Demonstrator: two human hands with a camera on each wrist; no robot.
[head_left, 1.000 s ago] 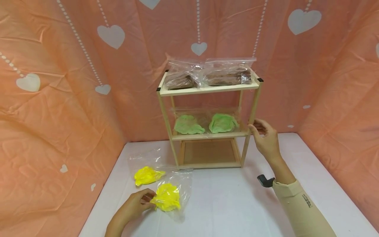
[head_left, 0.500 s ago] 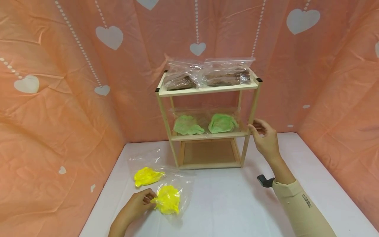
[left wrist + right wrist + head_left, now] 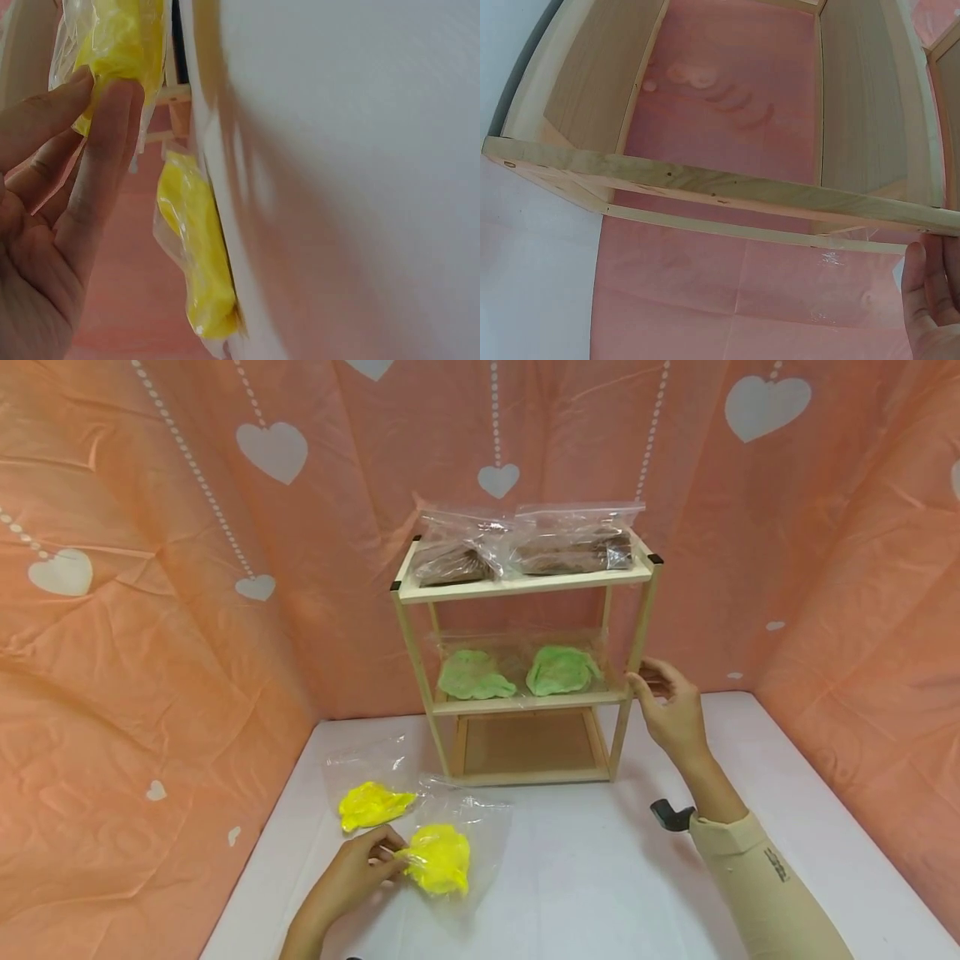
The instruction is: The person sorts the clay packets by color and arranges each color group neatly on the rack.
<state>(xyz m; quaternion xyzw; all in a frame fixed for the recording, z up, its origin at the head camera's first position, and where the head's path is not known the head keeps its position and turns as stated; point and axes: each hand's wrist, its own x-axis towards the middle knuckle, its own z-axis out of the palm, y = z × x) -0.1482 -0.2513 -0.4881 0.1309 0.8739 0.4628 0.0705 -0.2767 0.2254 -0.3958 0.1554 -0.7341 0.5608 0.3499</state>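
Observation:
My left hand (image 3: 358,870) pinches the left side of a clear plastic bag with a bright yellow soft lump (image 3: 438,860) inside, above the white table; thumb and fingers are on it in the left wrist view. Behind it, a second clear bag with a yellow lump (image 3: 373,806) lies on the table. On the right, my right hand (image 3: 678,714) grips the right front post of a wooden shelf rack (image 3: 525,587) at middle-shelf height. In the right wrist view, its fingertips (image 3: 915,262) meet the wooden post from one side.
Two clear bags with brown contents (image 3: 566,556) lie on the rack's top shelf. Its middle shelf holds two bags with pale green lumps (image 3: 561,671). Below is the brown bottom shelf (image 3: 532,743). An orange cloth with white hearts (image 3: 498,481) surrounds the table (image 3: 570,877).
My left hand has moved slightly right with the yellow bag, which now hangs further from the other yellow bag. The right hand stays on the post.

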